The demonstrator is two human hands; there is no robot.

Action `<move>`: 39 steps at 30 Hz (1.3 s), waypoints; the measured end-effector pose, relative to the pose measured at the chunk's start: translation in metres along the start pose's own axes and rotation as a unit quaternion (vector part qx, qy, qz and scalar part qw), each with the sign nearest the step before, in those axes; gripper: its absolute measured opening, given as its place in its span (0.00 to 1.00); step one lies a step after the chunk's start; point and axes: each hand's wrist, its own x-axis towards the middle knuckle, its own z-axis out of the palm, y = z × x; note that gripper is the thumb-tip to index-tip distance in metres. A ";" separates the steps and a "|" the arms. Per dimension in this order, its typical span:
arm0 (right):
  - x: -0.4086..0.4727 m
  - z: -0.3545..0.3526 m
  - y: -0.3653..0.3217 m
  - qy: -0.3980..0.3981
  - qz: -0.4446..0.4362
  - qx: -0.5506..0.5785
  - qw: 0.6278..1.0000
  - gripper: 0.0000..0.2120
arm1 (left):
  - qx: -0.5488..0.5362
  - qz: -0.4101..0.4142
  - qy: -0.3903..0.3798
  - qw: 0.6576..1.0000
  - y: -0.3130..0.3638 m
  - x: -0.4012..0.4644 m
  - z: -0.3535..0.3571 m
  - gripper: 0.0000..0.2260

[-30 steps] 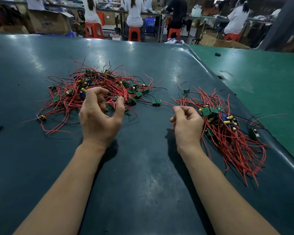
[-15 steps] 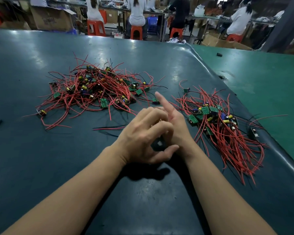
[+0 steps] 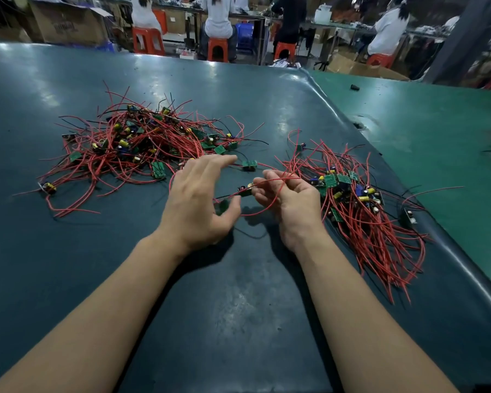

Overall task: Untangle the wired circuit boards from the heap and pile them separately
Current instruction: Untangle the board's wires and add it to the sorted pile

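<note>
Circuit boards with red wires lie in two groups on the dark green table (image 3: 238, 293): a tangled heap (image 3: 142, 146) to the far left and a tidier sorted pile (image 3: 360, 208) to the right, its leads combed roughly one way, which suits stacking freed pieces apart from the snarl. Between them, the right hand (image 3: 289, 199) pinches the red lead of one freed board (image 3: 244, 191), fingers curled around the wire, so the small green board dangles just above the surface and the loop of wire hangs clear beneath. The left hand (image 3: 201, 199) hovers beside it with fingers spread and relaxed, holding nothing that I can make out, probably ready to steady the board or straighten its lead. Another loose board (image 3: 249, 165) sits on the table just beyond the hands, between heap and pile. By my judgement the held piece is nearly ready to join the right-hand pile.
</note>
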 end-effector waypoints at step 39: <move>0.002 0.011 0.002 -0.064 -0.020 0.019 0.998 0.02 | -0.473 -0.232 -0.001 0.850 -0.001 0.013 0.015 0.10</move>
